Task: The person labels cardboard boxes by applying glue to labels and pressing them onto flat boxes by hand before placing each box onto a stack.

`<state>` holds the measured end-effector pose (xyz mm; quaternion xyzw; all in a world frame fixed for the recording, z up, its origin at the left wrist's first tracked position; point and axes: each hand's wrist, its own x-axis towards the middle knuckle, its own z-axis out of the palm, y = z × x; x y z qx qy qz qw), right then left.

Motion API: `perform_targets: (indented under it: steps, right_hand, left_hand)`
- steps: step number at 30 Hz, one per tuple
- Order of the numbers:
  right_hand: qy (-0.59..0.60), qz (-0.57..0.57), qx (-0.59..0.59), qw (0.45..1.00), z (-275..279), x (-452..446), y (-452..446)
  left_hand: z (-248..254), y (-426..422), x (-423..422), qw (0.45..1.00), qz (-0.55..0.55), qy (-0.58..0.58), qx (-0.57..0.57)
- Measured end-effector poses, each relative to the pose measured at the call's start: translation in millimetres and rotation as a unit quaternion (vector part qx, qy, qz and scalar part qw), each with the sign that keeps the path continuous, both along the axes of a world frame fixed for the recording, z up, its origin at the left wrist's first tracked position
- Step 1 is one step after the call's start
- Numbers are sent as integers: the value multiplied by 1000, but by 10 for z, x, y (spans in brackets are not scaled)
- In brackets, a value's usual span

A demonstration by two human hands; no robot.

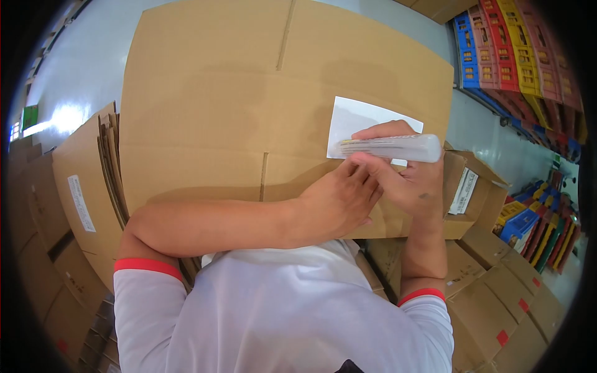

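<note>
My right hand (pixel 410 177) is closed around a translucent white plastic bottle (pixel 398 147), which looks like a glue bottle. The bottle lies nearly level, its narrow end toward the left over a blank white paper sheet (pixel 349 118). Whether its tip touches the paper I cannot tell. Below the bottle, my left hand (pixel 342 202) reaches across close to my right thumb, fingers loosely bent and apart; the fingertips are partly hidden. Under the paper is a large flat cardboard sheet (pixel 205 112) with slots cut in it.
Flattened cardboard (pixel 87 180) leans at the left. An open carton (pixel 476 189) with a printed label stands at the right, above several closed boxes (pixel 485 304). Stacked coloured crates (pixel 510 50) line the upper right, with more crates (pixel 541 224) below them.
</note>
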<state>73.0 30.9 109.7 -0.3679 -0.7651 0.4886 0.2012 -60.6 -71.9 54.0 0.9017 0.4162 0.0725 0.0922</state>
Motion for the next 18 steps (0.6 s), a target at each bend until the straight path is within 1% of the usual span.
perform_targets:
  steps: [1,2,4,5,7,8,10,11,13,14,16,17,18]
  right_hand:
    - [-30,19,11,999,-9,-27,16]
    - [-31,22,11,999,-31,-46,30]
    - [-16,57,50,997,-80,-74,54]
    - [-17,58,50,997,-73,-99,61]
    - [-51,20,57,997,-48,-148,76]
    - [-51,20,57,997,-81,-162,120]
    - [-8,10,181,983,-184,-201,263]
    - [-8,9,182,983,-193,-250,316]
    - [-11,-81,105,991,-177,-350,372]
    - [-11,-81,105,991,-158,-343,369]
    - [-34,-35,123,991,-114,-315,332]
    - [-34,-31,123,991,-85,-281,269]
    - [-45,4,91,995,-52,-220,167]
  left_hand:
    - [6,0,-18,1000,1,-2,15]
    - [15,6,-21,1000,4,-3,14]
    - [62,37,-21,996,-38,35,-67]
    - [44,28,-24,996,-37,35,-67]
    - [-7,10,-19,999,-5,32,42]
    - [-32,10,-7,999,-6,32,42]
    - [-44,39,9,997,18,2,73]
    - [-44,51,9,997,16,2,73]
    - [-40,68,12,997,25,-22,75]
    - [-36,71,11,997,25,-23,75]
    - [-33,75,-7,997,20,-6,78]
    - [-33,72,-11,997,23,-6,78]
    - [-38,63,-4,999,-13,41,28]
